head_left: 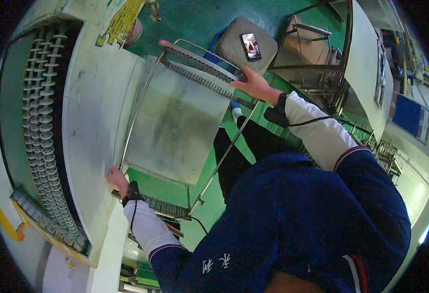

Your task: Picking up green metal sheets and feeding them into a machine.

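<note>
A metal slotted rack (218, 169) is held in front of me, with thin rods along its sides and comb-like toothed bars at both ends. My right hand (256, 86) grips it at the far right corner, thumb and fingers around the toothed bar. At the near left corner, my left hand (118, 181) is closed on the frame, its fingertips partly hidden, next to the pale machine wall. A large flat grey panel (175, 122) shows within the rack's outline, darker and smudged in the middle. Whether it sits in the slots I cannot tell.
A conveyor machine (43, 132) with rows of white roller discs stands at the left. Beyond the rack is a grey-topped stool (231, 36) with a lit phone (251, 46) on it. More slotted racks (363, 134) and a dark metal frame (317, 66) stand to the right.
</note>
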The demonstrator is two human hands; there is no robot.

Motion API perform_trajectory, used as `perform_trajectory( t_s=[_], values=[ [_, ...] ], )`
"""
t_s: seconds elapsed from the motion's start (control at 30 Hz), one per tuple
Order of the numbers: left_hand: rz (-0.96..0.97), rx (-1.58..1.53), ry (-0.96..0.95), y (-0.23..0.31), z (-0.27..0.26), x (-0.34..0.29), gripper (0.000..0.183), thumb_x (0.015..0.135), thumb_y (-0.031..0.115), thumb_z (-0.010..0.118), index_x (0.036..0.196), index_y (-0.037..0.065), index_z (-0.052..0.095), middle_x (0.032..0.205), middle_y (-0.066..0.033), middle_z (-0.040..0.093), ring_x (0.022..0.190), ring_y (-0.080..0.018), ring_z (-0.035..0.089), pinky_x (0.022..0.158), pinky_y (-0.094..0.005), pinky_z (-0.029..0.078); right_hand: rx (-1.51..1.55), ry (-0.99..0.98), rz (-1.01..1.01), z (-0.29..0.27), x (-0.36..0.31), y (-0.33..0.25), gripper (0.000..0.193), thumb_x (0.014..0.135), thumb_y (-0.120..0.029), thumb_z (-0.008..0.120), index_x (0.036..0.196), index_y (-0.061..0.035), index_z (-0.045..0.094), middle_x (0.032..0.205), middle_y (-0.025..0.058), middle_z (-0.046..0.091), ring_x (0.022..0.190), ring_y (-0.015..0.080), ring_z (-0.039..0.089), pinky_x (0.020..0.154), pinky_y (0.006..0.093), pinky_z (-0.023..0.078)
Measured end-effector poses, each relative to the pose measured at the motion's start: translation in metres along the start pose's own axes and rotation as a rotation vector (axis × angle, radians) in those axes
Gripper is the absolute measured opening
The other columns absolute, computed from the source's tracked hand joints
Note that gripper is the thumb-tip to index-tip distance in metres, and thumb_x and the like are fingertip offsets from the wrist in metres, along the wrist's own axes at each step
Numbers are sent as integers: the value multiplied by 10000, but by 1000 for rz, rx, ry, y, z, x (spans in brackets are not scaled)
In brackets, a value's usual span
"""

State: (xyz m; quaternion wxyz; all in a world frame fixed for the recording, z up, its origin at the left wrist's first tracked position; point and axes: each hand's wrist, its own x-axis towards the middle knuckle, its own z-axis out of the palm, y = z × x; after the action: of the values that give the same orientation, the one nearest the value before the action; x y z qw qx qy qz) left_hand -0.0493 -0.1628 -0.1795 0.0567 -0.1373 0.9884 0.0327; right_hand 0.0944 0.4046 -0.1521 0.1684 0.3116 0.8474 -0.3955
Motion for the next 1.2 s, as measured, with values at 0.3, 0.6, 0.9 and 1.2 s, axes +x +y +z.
perform_trajectory(
  t_s=[0.3, 0.6, 0.9, 1.2],
  values=[
    [-254, -963, -375, -43, 14, 8, 239, 794, 154, 486, 958, -10, 545, 657, -86, 547, 581, -183, 560, 539, -269, 462, 16, 13, -10, 0, -1, -3, 580, 657, -497, 626, 964, -25, 484, 852, 179, 569, 813, 327, 555, 691, 389, 418],
    [-173, -897, -435, -38, -8, 6, 191, 796, 155, 551, 855, -26, 535, 621, -77, 521, 571, -127, 517, 500, -227, 438, 42, 17, -12, 5, 3, 2, 589, 643, -509, 633, 937, -17, 501, 842, 177, 571, 808, 319, 558, 684, 379, 420],
    [-257, -566, 108, -23, -13, -26, 374, 778, 301, 565, 720, -67, 522, 620, -145, 535, 536, -232, 480, 530, -374, 383, 52, -25, -4, 2, 5, 3, 614, 624, -499, 649, 969, -12, 505, 893, 158, 575, 845, 274, 558, 718, 354, 425],
    [-653, -504, -89, -98, -26, -157, 525, 690, 288, 666, 1023, -71, 475, 955, -189, 524, 731, -258, 546, 590, -348, 464, -54, 52, -9, 10, -3, -12, 575, 629, -469, 650, 939, -5, 514, 899, 174, 571, 852, 305, 553, 719, 367, 430]
  ],
)
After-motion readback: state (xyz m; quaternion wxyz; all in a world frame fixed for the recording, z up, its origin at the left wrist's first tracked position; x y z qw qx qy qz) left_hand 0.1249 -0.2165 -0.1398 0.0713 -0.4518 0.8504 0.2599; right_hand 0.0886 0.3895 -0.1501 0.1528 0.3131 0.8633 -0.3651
